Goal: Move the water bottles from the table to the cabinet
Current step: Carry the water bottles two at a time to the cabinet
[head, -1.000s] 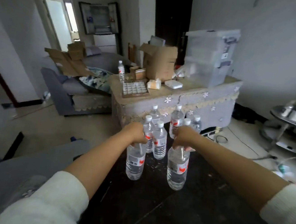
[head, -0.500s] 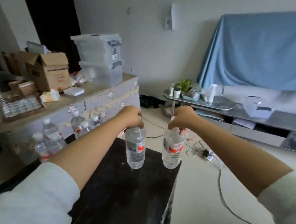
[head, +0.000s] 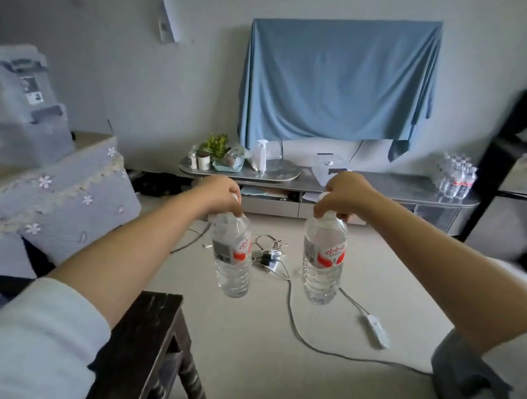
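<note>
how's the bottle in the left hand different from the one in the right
The left bottle hangs tilted, its base swung toward the right; the right bottle hangs nearly upright. The left bottle sits lower in view than the right bottle. Both are clear, red-labelled, and gripped at the cap end by the left hand and right hand.

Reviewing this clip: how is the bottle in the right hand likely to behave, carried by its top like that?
The right-hand bottle looks nearly full of water, so probably heavy for its size. The right hand grips only its cap end, so it likely swings a little while carried. Its clear ribbed wall suggests thin plastic that may dent under a squeeze rather than break.
</note>
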`<state>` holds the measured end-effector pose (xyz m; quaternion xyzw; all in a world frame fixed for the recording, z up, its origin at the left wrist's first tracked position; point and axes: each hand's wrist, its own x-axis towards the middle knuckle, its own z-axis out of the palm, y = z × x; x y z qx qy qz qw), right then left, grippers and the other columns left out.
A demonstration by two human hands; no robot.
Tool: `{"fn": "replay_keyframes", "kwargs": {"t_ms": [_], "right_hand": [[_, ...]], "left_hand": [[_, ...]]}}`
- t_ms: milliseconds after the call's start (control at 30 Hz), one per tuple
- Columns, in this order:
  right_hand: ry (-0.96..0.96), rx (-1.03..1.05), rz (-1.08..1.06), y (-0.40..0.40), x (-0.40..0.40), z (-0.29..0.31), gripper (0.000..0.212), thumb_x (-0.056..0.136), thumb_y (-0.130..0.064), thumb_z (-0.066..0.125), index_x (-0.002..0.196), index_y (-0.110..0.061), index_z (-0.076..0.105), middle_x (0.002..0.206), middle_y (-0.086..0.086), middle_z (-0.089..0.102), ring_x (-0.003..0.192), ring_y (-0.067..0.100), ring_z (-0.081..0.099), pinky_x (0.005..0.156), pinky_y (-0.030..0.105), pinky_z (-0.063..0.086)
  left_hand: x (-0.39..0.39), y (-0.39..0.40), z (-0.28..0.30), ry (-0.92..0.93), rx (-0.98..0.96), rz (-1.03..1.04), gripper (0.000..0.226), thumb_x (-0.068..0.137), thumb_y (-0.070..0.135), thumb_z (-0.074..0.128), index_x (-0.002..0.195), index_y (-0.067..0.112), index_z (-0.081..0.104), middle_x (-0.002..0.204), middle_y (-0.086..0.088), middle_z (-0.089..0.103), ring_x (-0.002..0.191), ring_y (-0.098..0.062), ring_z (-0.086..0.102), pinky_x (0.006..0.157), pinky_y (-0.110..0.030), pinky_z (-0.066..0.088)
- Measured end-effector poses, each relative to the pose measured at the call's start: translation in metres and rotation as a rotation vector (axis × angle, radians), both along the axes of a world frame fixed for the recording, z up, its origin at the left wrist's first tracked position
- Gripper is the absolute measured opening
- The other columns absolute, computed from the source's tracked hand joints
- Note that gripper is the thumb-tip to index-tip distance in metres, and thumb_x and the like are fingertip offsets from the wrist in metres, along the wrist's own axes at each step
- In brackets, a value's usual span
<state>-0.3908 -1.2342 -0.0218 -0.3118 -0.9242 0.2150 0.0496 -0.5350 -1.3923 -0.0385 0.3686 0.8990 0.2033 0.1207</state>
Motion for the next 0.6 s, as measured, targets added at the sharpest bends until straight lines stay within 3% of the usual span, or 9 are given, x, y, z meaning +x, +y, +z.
{"fn": "replay_keyframes", "kwargs": {"t_ms": [67,133,200,367,500,600], "right_hand": [[0.006,-0.016,-0.049,0.031,0.009,-0.006,0.017,0.071,-0.016,0.072,0.071,-0.002,0.062,0.052,0.002,0.051,0.032,0.007,0.050,0.043,0.017,0.041],[0.013,-0.053,-0.086,0.062,0.012,-0.015,0.028,0.071,-0.016,0.072,0.088,0.006,0.067,0.054,0.003,0.052,0.041,0.012,0.049,0.044,0.018,0.041],[0.009,-0.085,-0.117,0.091,0.011,-0.023,0.033,0.072,-0.016,0.072,0.093,0.007,0.066,0.054,0.003,0.052,0.043,0.012,0.048,0.044,0.018,0.041],[0.005,-0.106,-0.159,0.163,-0.011,-0.040,0.019,0.073,-0.016,0.072,0.079,-0.002,0.061,0.054,0.002,0.049,0.043,0.011,0.046,0.045,0.018,0.039],[-0.015,-0.110,-0.190,0.225,-0.047,-0.046,0.020,0.073,-0.015,0.073,0.079,-0.003,0.058,0.056,0.003,0.051,0.045,0.012,0.047,0.045,0.018,0.040],[-0.008,-0.117,-0.241,0.272,-0.075,-0.044,0.021,0.074,-0.014,0.073,0.071,-0.005,0.055,0.056,0.004,0.051,0.044,0.013,0.047,0.043,0.019,0.040]], "left_hand": [[0.002,0.031,-0.005,-0.008,0.016,-0.027,0.009,0.077,0.010,0.070,0.079,0.015,0.062,0.090,-0.004,0.059,0.083,-0.018,0.053,0.056,-0.018,0.039],[-0.001,0.061,-0.010,-0.013,0.007,-0.053,0.013,0.076,0.009,0.070,0.071,0.016,0.061,0.089,-0.003,0.059,0.084,-0.018,0.052,0.056,-0.018,0.038],[-0.008,0.092,-0.015,-0.015,-0.009,-0.080,0.023,0.075,0.009,0.071,0.062,0.020,0.056,0.087,-0.003,0.059,0.082,-0.017,0.053,0.056,-0.019,0.039],[-0.038,0.167,-0.023,-0.023,-0.067,-0.166,0.015,0.077,0.008,0.070,0.072,0.017,0.059,0.070,0.004,0.053,0.066,-0.012,0.050,0.051,-0.016,0.038],[-0.076,0.238,-0.025,-0.005,-0.099,-0.263,0.010,0.078,0.009,0.069,0.085,0.013,0.064,0.071,0.006,0.051,0.068,-0.012,0.048,0.050,-0.018,0.035],[-0.108,0.294,-0.023,0.028,-0.116,-0.346,0.015,0.078,0.011,0.070,0.093,0.011,0.067,0.087,0.001,0.055,0.082,-0.016,0.051,0.055,-0.018,0.036]]}}
